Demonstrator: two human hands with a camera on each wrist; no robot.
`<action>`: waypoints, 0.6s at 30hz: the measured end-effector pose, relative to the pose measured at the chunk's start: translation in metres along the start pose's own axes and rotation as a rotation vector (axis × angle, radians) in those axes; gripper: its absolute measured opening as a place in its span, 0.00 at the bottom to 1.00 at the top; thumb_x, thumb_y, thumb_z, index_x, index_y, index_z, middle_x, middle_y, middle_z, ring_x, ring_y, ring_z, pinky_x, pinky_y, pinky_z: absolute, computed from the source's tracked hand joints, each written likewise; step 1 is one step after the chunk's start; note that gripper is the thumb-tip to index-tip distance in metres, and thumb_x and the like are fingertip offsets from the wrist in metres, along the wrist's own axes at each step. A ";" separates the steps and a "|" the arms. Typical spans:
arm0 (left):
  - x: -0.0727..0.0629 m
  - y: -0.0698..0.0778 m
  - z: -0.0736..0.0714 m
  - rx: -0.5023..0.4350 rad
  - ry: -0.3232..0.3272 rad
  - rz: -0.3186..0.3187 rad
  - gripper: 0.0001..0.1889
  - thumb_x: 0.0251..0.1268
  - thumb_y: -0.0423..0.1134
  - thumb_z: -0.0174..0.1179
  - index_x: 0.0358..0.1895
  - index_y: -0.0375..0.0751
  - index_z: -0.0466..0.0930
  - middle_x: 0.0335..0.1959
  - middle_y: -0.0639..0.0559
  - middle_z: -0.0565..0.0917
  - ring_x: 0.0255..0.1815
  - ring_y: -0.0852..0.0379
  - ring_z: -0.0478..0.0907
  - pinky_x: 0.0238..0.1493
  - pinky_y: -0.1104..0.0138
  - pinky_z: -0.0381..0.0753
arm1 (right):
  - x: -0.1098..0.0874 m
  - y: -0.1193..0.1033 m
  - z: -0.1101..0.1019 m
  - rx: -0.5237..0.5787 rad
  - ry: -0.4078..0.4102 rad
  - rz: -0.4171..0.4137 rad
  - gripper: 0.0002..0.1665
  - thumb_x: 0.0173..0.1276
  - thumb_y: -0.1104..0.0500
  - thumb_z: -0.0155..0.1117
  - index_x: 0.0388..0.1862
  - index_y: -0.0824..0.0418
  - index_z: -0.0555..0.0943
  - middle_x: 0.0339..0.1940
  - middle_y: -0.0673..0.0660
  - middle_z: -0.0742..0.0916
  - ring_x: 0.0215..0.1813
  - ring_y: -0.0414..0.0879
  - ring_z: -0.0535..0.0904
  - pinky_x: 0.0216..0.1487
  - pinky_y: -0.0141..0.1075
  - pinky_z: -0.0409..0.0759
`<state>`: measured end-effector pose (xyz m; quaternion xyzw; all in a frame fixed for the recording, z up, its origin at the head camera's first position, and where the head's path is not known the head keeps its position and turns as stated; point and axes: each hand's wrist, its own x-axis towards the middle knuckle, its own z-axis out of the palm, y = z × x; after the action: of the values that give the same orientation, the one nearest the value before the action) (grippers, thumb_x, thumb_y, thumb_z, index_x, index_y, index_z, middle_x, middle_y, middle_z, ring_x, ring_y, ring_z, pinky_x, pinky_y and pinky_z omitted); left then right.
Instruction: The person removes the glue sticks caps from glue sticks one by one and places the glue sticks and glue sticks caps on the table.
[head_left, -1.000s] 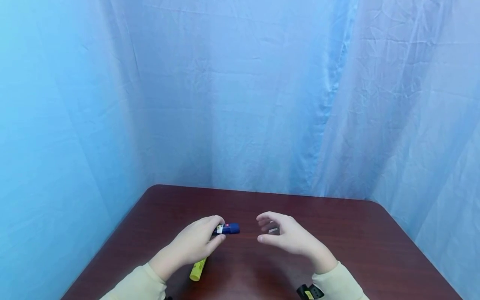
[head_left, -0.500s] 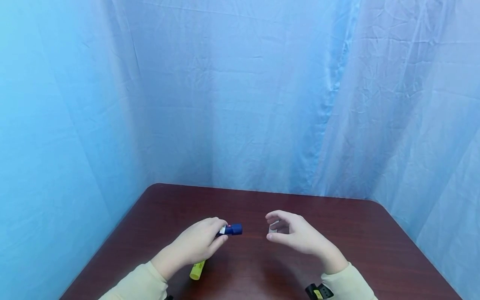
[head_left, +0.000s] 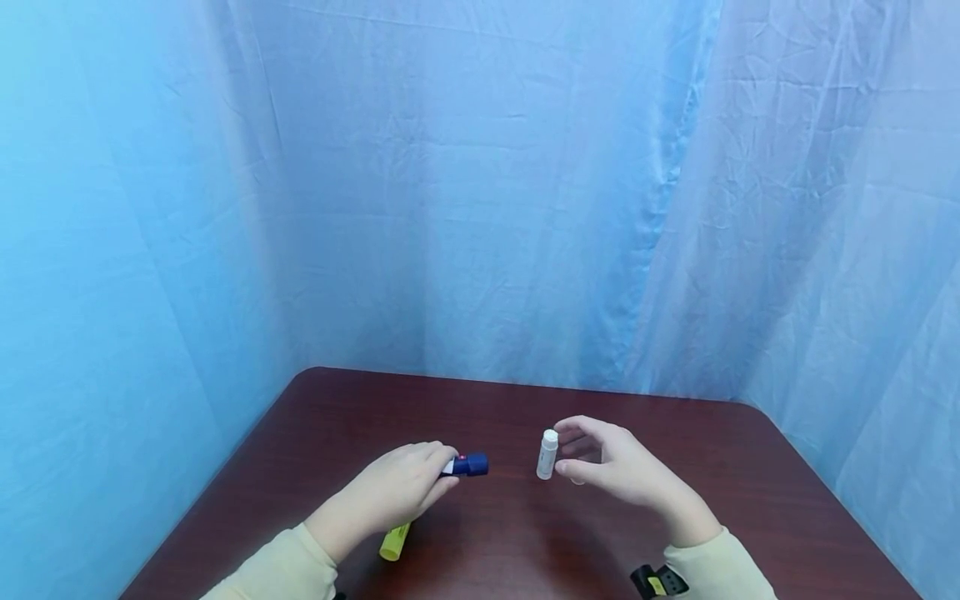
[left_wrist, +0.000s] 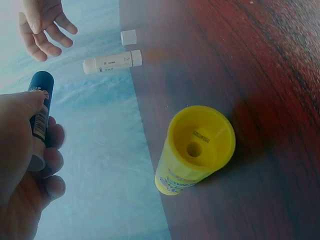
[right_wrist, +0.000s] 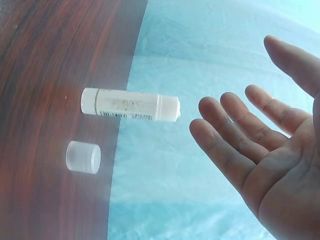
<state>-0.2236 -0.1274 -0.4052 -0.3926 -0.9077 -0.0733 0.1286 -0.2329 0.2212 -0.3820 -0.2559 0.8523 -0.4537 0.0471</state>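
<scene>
My left hand (head_left: 401,479) grips a dark blue glue stick (head_left: 472,465), thumb and fingers round its barrel. The stick's blue end points to the right, and its pale other end (left_wrist: 37,162) shows in the left wrist view. My right hand (head_left: 618,458) is held in the air with its fingers loosely spread and nothing in them. Just left of its fingertips, a white glue stick (head_left: 547,456) stands upright on the table, its top uncovered. A translucent white cap (right_wrist: 83,157) rests on the table beside that stick, mostly hidden by the right hand in the head view.
A yellow tube (left_wrist: 200,135) lies on the table near my left wrist, its recessed end facing the left wrist camera. The dark red-brown table (head_left: 480,400) has rounded far corners. Blue curtains (head_left: 480,208) hang around its far side and both flanks.
My right hand has drawn back to the right, leaving the white glue stick in plain sight in the head view. The left hand with the blue glue stick has shifted slightly right and nearer.
</scene>
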 end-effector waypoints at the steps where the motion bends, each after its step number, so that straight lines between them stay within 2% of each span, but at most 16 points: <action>1: 0.000 0.000 0.000 0.001 -0.004 -0.001 0.18 0.80 0.51 0.54 0.60 0.41 0.75 0.43 0.56 0.80 0.39 0.63 0.76 0.46 0.66 0.81 | 0.000 0.000 -0.001 -0.010 0.003 -0.008 0.30 0.68 0.54 0.73 0.65 0.63 0.75 0.53 0.58 0.86 0.56 0.56 0.83 0.45 0.41 0.85; 5: 0.001 0.000 0.002 0.018 -0.006 0.016 0.18 0.80 0.51 0.54 0.59 0.42 0.75 0.44 0.56 0.82 0.40 0.63 0.78 0.48 0.65 0.81 | -0.002 -0.003 -0.005 -0.059 0.021 -0.023 0.29 0.68 0.52 0.73 0.63 0.61 0.76 0.54 0.57 0.85 0.57 0.57 0.82 0.48 0.40 0.83; 10: 0.002 0.001 0.002 0.043 0.021 0.056 0.16 0.79 0.50 0.55 0.55 0.43 0.76 0.40 0.57 0.80 0.37 0.63 0.76 0.44 0.66 0.80 | -0.004 -0.002 -0.008 -0.109 0.036 -0.033 0.28 0.67 0.50 0.74 0.62 0.55 0.77 0.53 0.53 0.85 0.56 0.55 0.83 0.50 0.40 0.82; 14: 0.003 0.003 0.002 0.055 0.014 0.051 0.15 0.79 0.50 0.55 0.55 0.44 0.76 0.40 0.58 0.79 0.36 0.63 0.75 0.44 0.66 0.80 | -0.004 -0.001 -0.009 -0.123 0.037 -0.040 0.28 0.67 0.48 0.74 0.63 0.53 0.77 0.55 0.54 0.85 0.56 0.55 0.83 0.49 0.40 0.82; 18: 0.004 0.004 0.002 0.055 0.012 0.052 0.14 0.78 0.49 0.56 0.54 0.44 0.76 0.38 0.58 0.78 0.35 0.62 0.74 0.43 0.66 0.79 | -0.004 -0.001 -0.010 -0.151 0.047 -0.036 0.29 0.66 0.47 0.74 0.63 0.50 0.77 0.55 0.51 0.84 0.56 0.52 0.82 0.48 0.39 0.81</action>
<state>-0.2235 -0.1211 -0.4062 -0.4118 -0.8982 -0.0470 0.1466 -0.2325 0.2298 -0.3760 -0.2633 0.8803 -0.3946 -0.0005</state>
